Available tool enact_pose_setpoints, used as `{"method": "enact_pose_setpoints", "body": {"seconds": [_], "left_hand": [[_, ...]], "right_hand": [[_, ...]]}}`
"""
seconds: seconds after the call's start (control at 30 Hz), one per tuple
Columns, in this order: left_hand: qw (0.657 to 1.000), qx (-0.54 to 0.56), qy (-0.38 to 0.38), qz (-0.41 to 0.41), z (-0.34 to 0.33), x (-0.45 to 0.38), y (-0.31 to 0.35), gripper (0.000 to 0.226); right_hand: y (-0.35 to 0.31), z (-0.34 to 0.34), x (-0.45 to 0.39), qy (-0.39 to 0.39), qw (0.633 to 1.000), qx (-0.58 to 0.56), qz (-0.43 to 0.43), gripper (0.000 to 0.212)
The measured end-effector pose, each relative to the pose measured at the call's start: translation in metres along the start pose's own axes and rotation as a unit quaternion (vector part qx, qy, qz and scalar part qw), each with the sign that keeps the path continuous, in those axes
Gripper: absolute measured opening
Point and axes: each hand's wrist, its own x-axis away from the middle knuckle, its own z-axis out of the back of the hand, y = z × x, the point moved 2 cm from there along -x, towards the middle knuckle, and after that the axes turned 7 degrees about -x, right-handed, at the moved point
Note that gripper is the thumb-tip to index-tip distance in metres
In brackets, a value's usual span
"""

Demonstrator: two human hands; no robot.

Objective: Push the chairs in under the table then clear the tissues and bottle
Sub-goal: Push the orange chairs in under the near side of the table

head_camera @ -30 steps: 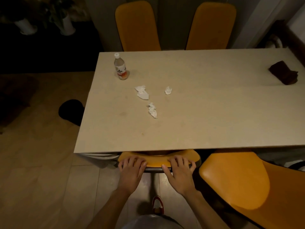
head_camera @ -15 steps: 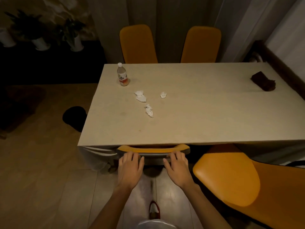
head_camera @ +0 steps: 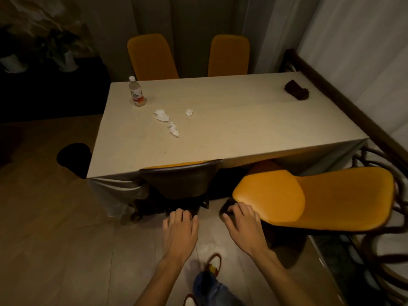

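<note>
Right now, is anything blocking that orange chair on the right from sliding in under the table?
Nothing visible does. The pulled-out orange chair stands angled beside the pushed-in chair, with a gap between them. The space under the table is too dark to check.

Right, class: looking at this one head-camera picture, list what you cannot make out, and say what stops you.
- Bottle label: too small and dim to read.
- Dark thing on the table's far right: too dark to identify.
- Pushed-in chair: seat hidden by the table.
- Black shape on the floor: cut off by the table corner.
- Right hand: fingertips blurred against the out chair; contact unclear.
</note>
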Motion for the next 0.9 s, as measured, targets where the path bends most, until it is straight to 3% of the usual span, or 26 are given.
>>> {"method": "enact_pose_setpoints", "body": {"seconds": [0.37, 0.9], "left_hand": [[0.996, -0.012, 0.036, -0.076, -0.009, 0.049, 0.141, 0.032], [0.997, 0.004, 0.051, -0.056, -0.080, 0.058, 0.434, 0.036]], "right_hand": [[0.115, 0.084, 0.084, 0.082, 0.995, -0.010, -0.047, 0.034], [0.382, 0.232, 0.123, 0.090, 0.994, -0.023, -0.049, 0.039]]}}
